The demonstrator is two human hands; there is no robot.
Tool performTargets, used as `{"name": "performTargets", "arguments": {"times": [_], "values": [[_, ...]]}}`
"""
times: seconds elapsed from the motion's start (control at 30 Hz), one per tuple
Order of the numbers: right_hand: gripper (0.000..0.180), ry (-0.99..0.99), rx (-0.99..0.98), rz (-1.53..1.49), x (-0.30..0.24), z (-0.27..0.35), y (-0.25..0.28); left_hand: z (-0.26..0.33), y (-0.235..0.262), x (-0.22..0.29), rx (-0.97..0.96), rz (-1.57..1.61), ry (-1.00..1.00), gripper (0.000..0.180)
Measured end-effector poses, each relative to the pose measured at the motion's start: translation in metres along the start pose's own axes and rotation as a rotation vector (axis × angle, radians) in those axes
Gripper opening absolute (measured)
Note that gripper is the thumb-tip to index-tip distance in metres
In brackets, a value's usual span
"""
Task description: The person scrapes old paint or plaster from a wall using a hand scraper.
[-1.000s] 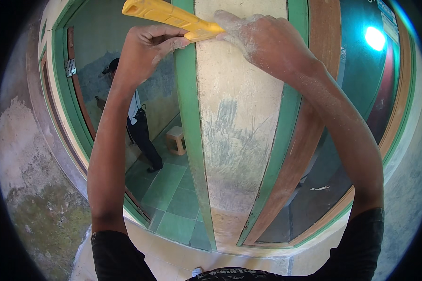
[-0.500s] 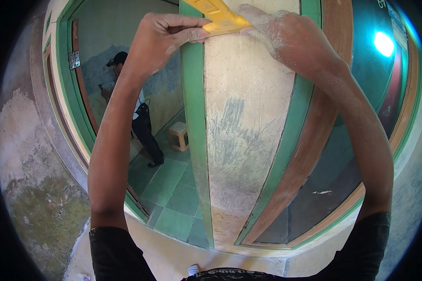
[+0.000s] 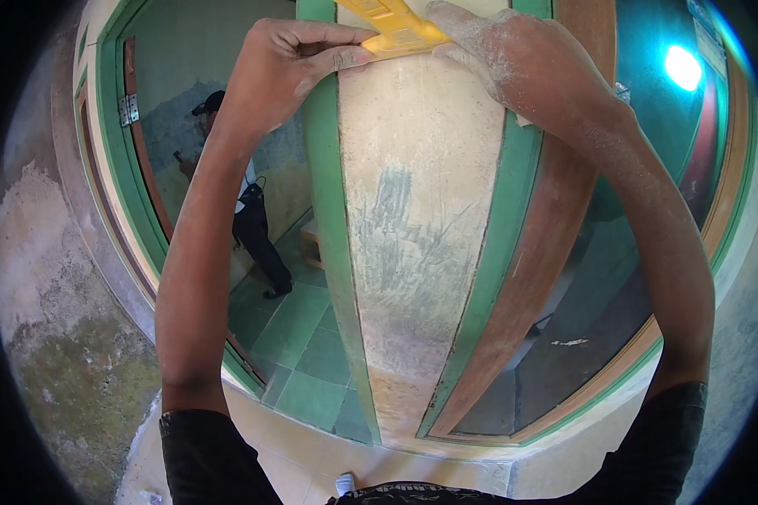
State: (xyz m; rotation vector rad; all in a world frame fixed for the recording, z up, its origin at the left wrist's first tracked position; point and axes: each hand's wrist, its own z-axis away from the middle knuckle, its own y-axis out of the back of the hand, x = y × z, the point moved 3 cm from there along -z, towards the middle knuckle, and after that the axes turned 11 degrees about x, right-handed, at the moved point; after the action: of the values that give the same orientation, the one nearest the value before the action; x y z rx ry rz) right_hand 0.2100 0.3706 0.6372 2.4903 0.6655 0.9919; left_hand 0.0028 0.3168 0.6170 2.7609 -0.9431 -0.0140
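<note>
Left hand and right hand were both raised high here, thumbs and fingers closed on the yellow plastic tool, its lower edge gripped at each end! Even pressure seemed to be called for, with the edge kept level and both wrists held steady, so that neither corner would be dug in. The tool was stretched right between the hands, before the cream wall, its upper end lost from view; whether the wall was touched could not be told.
</note>
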Motion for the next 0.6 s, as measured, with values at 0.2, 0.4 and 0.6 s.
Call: {"name": "performTargets", "arguments": {"times": [0.2,0.4,0.6], "values": [[0.033,-0.053,0.127,-0.026,0.006,0.016,0.004,0.0,-0.013,0.006,-0.005,0.053,0.008,0.021],[0.036,-0.007,0.094,-0.005,0.018,0.03,0.008,-0.003,-0.03,0.02,-0.009,0.045,0.003,0.021],[0.032,0.026,0.262,-0.088,0.027,0.048,0.013,-0.004,-0.043,0.031,-0.013,0.066,0.014,0.022]]}}
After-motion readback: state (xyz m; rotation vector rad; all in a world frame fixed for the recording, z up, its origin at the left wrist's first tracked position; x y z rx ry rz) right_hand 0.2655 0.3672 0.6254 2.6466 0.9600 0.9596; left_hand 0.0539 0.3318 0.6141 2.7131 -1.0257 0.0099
